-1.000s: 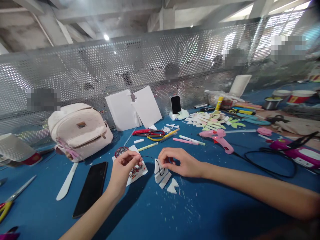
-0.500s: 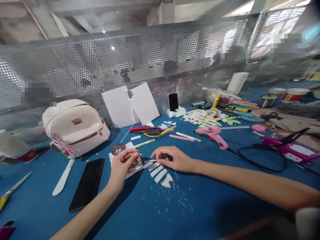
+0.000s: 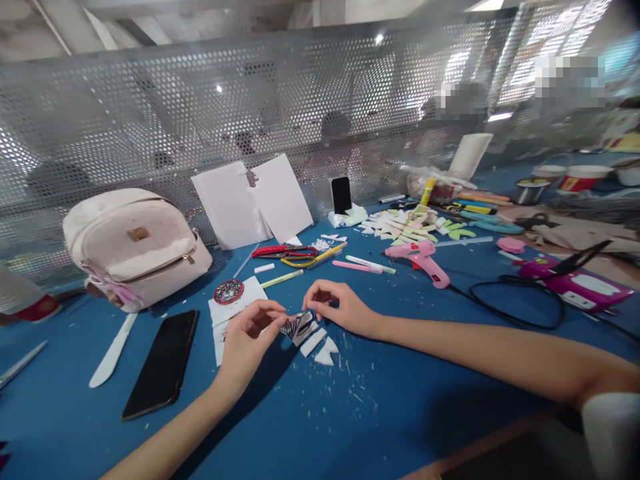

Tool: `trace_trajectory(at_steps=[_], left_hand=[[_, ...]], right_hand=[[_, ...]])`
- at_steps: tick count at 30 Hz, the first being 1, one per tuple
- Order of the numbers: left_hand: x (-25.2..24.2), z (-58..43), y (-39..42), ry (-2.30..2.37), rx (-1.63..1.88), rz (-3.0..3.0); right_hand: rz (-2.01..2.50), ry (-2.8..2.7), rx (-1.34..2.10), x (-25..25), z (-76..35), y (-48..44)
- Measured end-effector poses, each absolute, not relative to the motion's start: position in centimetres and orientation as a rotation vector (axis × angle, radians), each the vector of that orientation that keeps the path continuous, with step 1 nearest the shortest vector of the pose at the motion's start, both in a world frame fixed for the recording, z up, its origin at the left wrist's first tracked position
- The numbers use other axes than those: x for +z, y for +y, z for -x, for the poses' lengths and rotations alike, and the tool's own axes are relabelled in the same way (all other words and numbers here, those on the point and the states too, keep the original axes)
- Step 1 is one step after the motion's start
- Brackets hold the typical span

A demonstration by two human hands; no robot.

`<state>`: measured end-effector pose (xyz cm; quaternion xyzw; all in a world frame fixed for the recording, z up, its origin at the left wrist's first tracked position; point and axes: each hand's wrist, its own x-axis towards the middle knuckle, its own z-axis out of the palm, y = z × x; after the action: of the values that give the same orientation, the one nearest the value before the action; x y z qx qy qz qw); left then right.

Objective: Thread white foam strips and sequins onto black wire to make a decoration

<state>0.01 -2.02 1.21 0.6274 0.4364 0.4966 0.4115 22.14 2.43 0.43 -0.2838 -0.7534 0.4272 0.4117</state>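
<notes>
Pinching the thread-wound white piece (image 3: pixel 299 325), our left hand (image 3: pixel 249 337) closes thumb and forefinger on one edge; our right hand (image 3: pixel 336 309) nips the other, remaining fingers loosely curled.

Small striped piece (image 3: pixel 299 325) at the fingertips of the left hand (image 3: pixel 249 335): too blurred to tell its material or markings, and the near end is covered by the fingers. Whether the right hand (image 3: pixel 336 308) touches it cannot be told. The metal blade (image 3: pixel 21 365) and cup (image 3: pixel 23 301) on the counter (image 3: pixel 380 427) are cut off by the left edge. Figures behind the mesh screen (image 3: pixel 150 113) are indistinct.
</notes>
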Motion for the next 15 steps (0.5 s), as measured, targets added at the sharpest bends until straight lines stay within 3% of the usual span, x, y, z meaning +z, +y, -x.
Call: trace_trajectory(at_steps=[15], left_hand=[[-0.3,-0.5,-2.9,1.158,1.216,-1.694]], right_hand=[[0.642,-1.905,1.111,0.6,-21.9,0.8]])
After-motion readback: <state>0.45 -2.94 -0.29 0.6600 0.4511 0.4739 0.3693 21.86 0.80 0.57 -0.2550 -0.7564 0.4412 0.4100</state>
